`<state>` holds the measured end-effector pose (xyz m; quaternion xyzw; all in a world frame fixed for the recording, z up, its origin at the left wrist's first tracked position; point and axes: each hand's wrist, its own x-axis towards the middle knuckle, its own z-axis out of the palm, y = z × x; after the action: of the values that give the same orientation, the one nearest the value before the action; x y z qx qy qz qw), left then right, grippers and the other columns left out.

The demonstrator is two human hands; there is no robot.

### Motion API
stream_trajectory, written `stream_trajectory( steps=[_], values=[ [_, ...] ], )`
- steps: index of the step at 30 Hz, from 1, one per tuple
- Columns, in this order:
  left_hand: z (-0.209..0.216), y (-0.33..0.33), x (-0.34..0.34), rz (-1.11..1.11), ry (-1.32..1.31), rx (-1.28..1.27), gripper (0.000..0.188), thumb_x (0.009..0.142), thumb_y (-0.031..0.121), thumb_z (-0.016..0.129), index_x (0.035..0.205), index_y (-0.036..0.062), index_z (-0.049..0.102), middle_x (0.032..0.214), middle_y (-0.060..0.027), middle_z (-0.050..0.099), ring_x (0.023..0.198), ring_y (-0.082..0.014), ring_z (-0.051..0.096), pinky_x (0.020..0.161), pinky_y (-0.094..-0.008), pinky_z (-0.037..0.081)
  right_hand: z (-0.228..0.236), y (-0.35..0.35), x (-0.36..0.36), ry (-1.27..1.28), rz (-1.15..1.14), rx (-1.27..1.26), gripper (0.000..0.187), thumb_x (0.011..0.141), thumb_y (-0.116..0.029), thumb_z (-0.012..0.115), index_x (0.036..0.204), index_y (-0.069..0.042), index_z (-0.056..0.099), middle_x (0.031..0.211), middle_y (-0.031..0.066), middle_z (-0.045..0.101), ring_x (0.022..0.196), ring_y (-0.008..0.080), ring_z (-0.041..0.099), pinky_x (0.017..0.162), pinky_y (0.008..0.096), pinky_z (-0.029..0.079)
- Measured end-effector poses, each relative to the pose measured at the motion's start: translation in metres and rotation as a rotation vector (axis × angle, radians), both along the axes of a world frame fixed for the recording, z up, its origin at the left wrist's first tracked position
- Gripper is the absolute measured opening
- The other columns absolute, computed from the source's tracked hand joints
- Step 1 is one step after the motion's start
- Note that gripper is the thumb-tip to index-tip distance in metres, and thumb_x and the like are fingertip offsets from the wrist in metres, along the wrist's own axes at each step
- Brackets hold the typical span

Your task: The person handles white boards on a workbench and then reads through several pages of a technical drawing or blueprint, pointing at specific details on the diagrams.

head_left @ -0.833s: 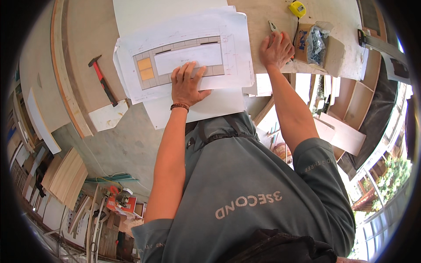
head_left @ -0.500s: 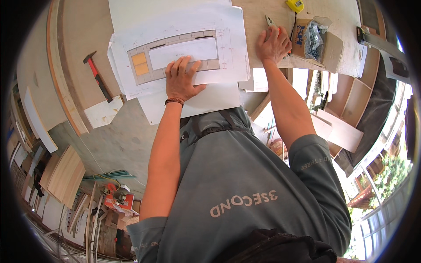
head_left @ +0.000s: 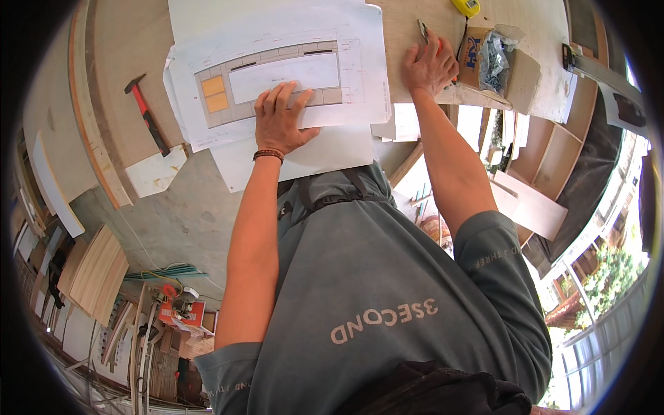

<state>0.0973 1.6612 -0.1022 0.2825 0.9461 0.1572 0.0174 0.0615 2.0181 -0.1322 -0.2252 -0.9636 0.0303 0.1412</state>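
A wooden surface (head_left: 397, 41) is filling the 12 o'clock side of a cluttered workshop. On it, straight ahead of the person, the drawing (head_left: 277, 69) is lying on top of other sheets. At the drawing's 6 o'clock, the left hand (head_left: 280, 119) is resting palm down, fingers slightly apart, gripping nothing. At 3 o'clock, the right hand (head_left: 431, 69) is curling over a tool (head_left: 422, 29); whether its fingers are clamping it, I cannot tell. The step in hand seems to be steadying the drawing; shifting it would be calling for easing the left hand's pressure first. From the right hand, a box (head_left: 523, 81) is standing at 3 o'clock, holding a plastic bag (head_left: 492, 63), and a tape measure (head_left: 468, 7) is lying at 1 o'clock. A hammer (head_left: 147, 114) is lying between the drawing's 8 and 9 o'clock.
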Motion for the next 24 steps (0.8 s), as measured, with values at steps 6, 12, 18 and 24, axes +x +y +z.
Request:
stream_trajectory(
  steps=[6,12,18,24],
  values=[
    [0.0025,0.0003,-0.003,-0.007,-0.012,0.005,0.085,0.07,0.067,0.083,0.144,0.0354,0.056,0.152,-0.0002,0.044,0.146,-0.0217,0.036,0.126,-0.0479,0.025,-0.0025,0.0026,0.0003,-0.007,-0.023,0.011,0.053,0.099,-0.041,0.056,0.15,-0.026,0.05,0.148,0.0107,0.048,0.142,0.0294,0.042,0.118,0.0512,0.024],
    [-0.0007,-0.0006,0.0005,-0.002,-0.013,0.015,0.086,0.07,0.067,0.082,0.145,0.0354,0.055,0.152,-0.0003,0.044,0.146,-0.0217,0.036,0.126,-0.0478,0.025,-0.0034,0.002,0.002,-0.02,-0.019,0.013,0.054,0.1,-0.043,0.055,0.151,-0.026,0.049,0.148,0.0105,0.047,0.143,0.0288,0.041,0.119,0.0508,0.023],
    [-0.0002,-0.0008,-0.0006,-0.003,-0.024,-0.016,0.087,0.07,0.071,0.081,0.145,0.0359,0.055,0.152,0.0002,0.044,0.147,-0.0215,0.035,0.127,-0.0477,0.025,-0.0024,0.0015,0.0006,-0.032,-0.027,0.033,0.055,0.1,-0.043,0.054,0.152,-0.027,0.048,0.148,0.0105,0.046,0.143,0.0285,0.04,0.119,0.0511,0.022],
    [-0.0004,0.0002,-0.0006,-0.015,0.001,0.042,0.089,0.069,0.064,0.083,0.147,0.0341,0.054,0.149,-0.0019,0.044,0.145,-0.0236,0.037,0.124,-0.0498,0.026,-0.0026,0.0022,0.0012,-0.033,-0.019,0.01,0.055,0.1,-0.043,0.054,0.152,-0.027,0.047,0.148,0.0105,0.046,0.144,0.0279,0.039,0.119,0.0515,0.022]
  ],
)
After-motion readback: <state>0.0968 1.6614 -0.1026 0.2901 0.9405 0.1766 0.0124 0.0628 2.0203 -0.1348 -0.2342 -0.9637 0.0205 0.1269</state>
